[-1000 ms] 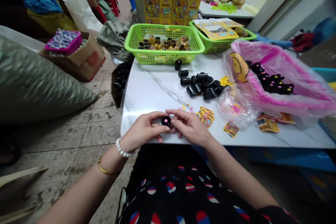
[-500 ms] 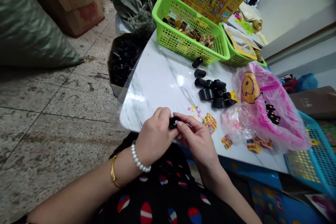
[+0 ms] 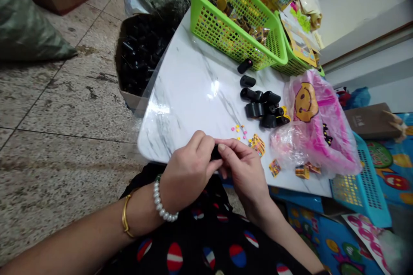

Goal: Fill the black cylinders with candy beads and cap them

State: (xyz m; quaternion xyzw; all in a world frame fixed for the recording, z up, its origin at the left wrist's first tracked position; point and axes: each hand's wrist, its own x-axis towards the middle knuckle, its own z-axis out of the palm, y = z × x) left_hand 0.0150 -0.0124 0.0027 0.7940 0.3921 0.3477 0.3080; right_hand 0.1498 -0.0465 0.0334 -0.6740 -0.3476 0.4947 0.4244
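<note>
Held piece: a small black plastic piece [image 3: 215,153], at the near edge of the white, marble-patterned desk [image 3: 190,107], between the 2 hands.
Piece's direction: fingers cover most of it, so from here I can't tell which way its end faces or how its long axis runs.
Left hand: the left hand [image 3: 189,172] has its back upward and its fingers curled in at the piece's left side; the forearm slants in from the lower left.
Right hand: the right hand [image 3: 247,167] comes from the lower right, thumb bent onto the piece, forefinger stretched along its far side.
Grip: both hands are nearly closed, pinching the piece; the left fingertips are hidden.
Nearest bits: tiny pink and yellow discs [image 3: 238,130], scattered just beyond the right hand.
Loose cylinder: 1 glossy black plastic cylinder [image 3: 248,80] lies on its side, its long axis running roughly left to right.
</note>
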